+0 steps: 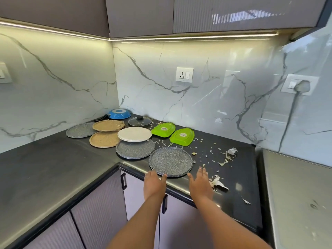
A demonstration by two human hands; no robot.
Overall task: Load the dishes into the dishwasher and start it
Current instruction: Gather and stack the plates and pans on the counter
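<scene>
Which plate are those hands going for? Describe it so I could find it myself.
On the black corner countertop, look at the front edge above the cabinet doors. The round speckled dark-grey plate lies there, nearest both hands; unlike the other grey plates, it lies alone, nothing overlapping it.

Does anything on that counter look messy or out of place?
Yes. Pale scraps, like peelings, lie scattered over the dark counter, right of the grey plate and around the green dishes. The plates overlap loosely rather than stacking.
</scene>
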